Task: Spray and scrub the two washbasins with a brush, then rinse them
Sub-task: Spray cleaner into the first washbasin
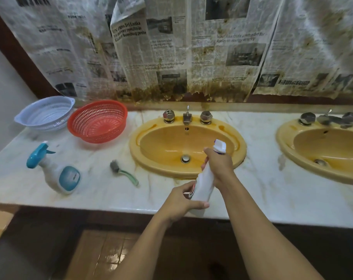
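Spray bottle tilted over washbasin; right grip closed round neck, left grip round base.

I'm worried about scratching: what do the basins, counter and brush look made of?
Basins: likely glazed ceramic, glossy yellow with highlights. Counter: polished marble or imitation, pale with veins. Brush: translucent green plastic handle, grey bristles, probably synthetic.

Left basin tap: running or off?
Off: no stream falls from the tap spout into the left basin. The left hand and right hand both grip the white spray bottle, away from the knobs.
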A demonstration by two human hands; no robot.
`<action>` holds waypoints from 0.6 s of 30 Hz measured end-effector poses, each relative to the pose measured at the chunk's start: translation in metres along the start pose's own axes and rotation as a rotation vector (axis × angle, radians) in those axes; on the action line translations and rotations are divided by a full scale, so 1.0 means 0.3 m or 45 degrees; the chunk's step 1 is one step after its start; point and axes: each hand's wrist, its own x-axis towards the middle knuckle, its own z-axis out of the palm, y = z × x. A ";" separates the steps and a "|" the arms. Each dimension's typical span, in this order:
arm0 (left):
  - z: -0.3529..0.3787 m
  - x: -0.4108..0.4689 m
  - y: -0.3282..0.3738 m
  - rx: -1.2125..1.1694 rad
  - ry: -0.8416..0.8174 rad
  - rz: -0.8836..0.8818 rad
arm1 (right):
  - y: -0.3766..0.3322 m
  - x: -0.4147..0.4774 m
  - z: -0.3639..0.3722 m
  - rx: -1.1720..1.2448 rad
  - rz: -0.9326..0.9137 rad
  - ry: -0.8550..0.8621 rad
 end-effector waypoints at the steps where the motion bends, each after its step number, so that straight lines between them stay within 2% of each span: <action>1: 0.007 0.005 0.004 -0.008 0.012 0.003 | -0.003 0.005 -0.007 0.011 0.026 0.021; 4: 0.026 0.030 0.026 0.003 0.044 0.010 | -0.010 0.024 -0.034 0.021 -0.007 0.030; 9: 0.076 0.070 0.061 0.028 0.035 0.034 | -0.043 0.065 -0.097 0.062 -0.126 -0.090; 14: 0.121 0.114 0.093 0.057 0.034 0.023 | -0.052 0.127 -0.137 0.094 -0.019 0.008; 18: 0.137 0.144 0.114 0.086 0.024 -0.001 | -0.066 0.160 -0.155 0.105 -0.034 -0.036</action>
